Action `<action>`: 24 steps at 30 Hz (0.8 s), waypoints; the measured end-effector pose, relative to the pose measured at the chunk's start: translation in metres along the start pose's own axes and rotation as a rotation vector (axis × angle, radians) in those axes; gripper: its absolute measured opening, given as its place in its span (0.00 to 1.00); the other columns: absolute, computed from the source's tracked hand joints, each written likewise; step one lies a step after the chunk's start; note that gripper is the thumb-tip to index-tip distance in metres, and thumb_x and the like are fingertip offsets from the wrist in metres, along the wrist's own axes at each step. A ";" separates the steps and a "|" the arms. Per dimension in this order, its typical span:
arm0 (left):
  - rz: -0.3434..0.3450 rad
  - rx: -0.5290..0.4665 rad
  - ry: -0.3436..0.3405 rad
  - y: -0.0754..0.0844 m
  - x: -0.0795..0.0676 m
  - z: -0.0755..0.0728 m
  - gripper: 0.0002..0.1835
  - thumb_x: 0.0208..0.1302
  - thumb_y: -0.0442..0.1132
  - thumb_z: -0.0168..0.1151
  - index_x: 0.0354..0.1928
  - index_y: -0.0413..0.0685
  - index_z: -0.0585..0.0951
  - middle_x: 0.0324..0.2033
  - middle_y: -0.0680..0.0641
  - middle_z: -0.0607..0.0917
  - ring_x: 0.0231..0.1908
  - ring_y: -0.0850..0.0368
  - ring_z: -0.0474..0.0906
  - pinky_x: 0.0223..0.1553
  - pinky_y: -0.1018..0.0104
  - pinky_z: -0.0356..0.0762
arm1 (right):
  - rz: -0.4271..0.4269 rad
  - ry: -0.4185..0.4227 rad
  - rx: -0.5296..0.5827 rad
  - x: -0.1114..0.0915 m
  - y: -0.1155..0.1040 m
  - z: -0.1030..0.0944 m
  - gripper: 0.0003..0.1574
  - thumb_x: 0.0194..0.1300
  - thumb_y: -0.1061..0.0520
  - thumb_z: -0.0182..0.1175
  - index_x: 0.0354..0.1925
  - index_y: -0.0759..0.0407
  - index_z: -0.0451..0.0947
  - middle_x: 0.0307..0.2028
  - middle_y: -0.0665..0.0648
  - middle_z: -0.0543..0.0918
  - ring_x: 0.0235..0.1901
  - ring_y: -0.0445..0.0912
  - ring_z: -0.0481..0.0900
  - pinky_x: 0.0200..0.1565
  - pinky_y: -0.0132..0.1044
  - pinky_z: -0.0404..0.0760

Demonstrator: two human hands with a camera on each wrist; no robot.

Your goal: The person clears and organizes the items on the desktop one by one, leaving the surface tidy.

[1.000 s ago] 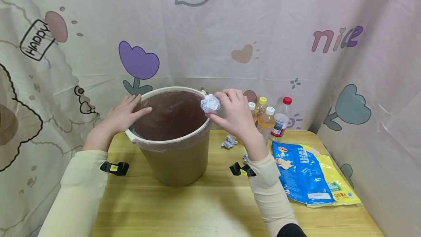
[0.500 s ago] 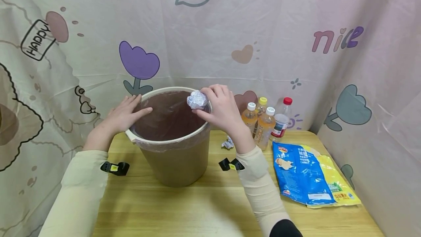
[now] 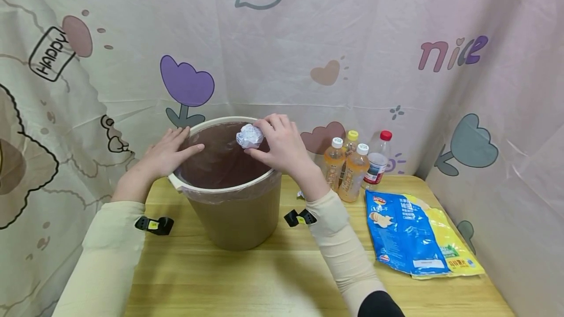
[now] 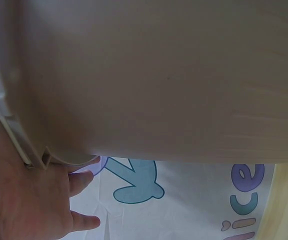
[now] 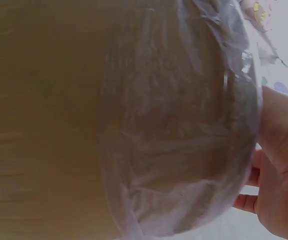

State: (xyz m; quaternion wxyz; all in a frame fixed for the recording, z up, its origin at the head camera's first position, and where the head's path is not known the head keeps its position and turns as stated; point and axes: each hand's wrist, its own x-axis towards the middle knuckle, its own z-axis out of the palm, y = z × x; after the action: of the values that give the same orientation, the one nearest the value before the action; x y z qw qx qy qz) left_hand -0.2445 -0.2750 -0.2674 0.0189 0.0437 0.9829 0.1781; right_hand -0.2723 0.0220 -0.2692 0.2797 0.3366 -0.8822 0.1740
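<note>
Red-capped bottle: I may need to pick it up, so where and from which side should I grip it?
Probably around its upper body, just below the red cap, coming from above and its right. The bottle stands upright with that part exposed above its label; orange-drink bottles crowd its left, and a blue packet lies in front.

Right hand (image 3: pixel 284 146) pinches crumpled paper ball (image 3: pixel 249 136) | Below grip: mouth of lined bin (image 3: pixel 238 221) | Left of grip: left hand (image 3: pixel 164 155), fingers extended, rests on bin rim (image 3: pixel 216 190) | Right of grip: four capped bottles (image 3: pixel 354 177), standing grouped | Farther right, nearer the person: blue bag (image 3: pixel 405 234) overlapping yellow bag (image 3: pixel 456 251), flat on wooden table (image 3: pixel 220 283)
</note>
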 end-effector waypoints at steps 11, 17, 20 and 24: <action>0.000 0.009 0.002 0.000 0.001 0.000 0.51 0.67 0.73 0.35 0.77 0.45 0.39 0.76 0.32 0.39 0.75 0.32 0.28 0.65 0.22 0.33 | -0.037 -0.066 -0.059 0.006 -0.014 0.008 0.35 0.56 0.31 0.65 0.55 0.46 0.74 0.50 0.51 0.75 0.55 0.49 0.69 0.49 0.43 0.72; -0.002 0.006 0.004 -0.001 0.001 0.001 0.51 0.67 0.73 0.36 0.77 0.46 0.40 0.76 0.32 0.40 0.75 0.32 0.29 0.65 0.22 0.33 | -0.048 -0.103 -0.079 0.010 -0.018 0.013 0.34 0.56 0.31 0.64 0.54 0.47 0.75 0.50 0.51 0.75 0.56 0.49 0.70 0.52 0.44 0.72; -0.003 0.007 0.005 -0.001 0.001 0.001 0.51 0.67 0.73 0.36 0.77 0.46 0.40 0.76 0.32 0.40 0.75 0.32 0.29 0.65 0.21 0.33 | -0.062 -0.107 -0.087 0.012 -0.020 0.015 0.34 0.57 0.31 0.64 0.54 0.47 0.75 0.51 0.51 0.76 0.56 0.50 0.70 0.56 0.45 0.71; -0.002 0.010 0.007 -0.002 0.002 0.001 0.51 0.67 0.73 0.35 0.77 0.46 0.40 0.76 0.32 0.40 0.75 0.32 0.29 0.65 0.22 0.33 | -0.078 -0.110 -0.087 0.013 -0.022 0.016 0.34 0.57 0.31 0.64 0.54 0.48 0.76 0.51 0.51 0.76 0.55 0.50 0.71 0.57 0.46 0.71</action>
State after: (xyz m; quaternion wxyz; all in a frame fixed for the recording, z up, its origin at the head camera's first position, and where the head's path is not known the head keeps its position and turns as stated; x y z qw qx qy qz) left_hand -0.2464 -0.2761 -0.2687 0.0153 0.0424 0.9838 0.1734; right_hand -0.2714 -0.0081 -0.2712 0.2519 0.3671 -0.8891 0.1060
